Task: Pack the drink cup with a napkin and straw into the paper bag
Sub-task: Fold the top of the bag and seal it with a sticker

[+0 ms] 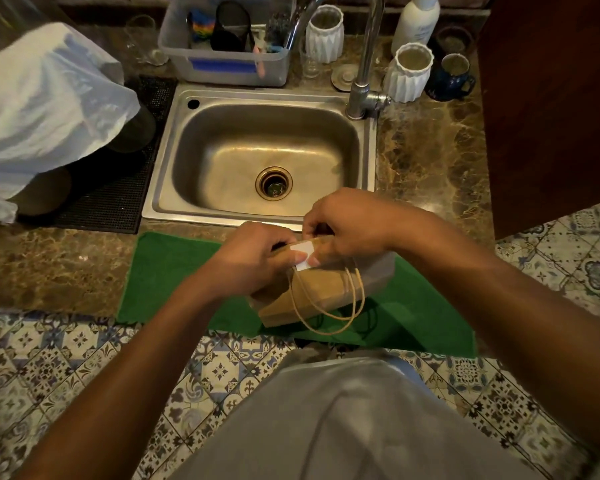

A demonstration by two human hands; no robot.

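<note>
While both hands are working at the folded top of the paper bag (321,292), the step in hand looks to be sealing it with the white sticker (302,256), so the packing itself is probably near its end; the cup, napkin and straw are not showing, and whether they are inside cannot be told. The left hand (253,258) is closing around the bag's top edge from the left, pinning the fold down, with its fingers hidden behind the paper. The right hand (343,226) is curling over the fold from the far side, its thumb pressing on the sticker's right edge and the fingertips pinching narrow above it. To do this well, the left hand should be holding the fold flat and firm while the right thumb is rubbing the sticker down across the flap onto the bag's face, without crushing what may be inside. The bag is standing on the green mat (174,271) in front of the sink (174,140), leaning toward the person, directly under both hands and touching them, with its twine handles (352,303) hanging loose down the near face.
</note>
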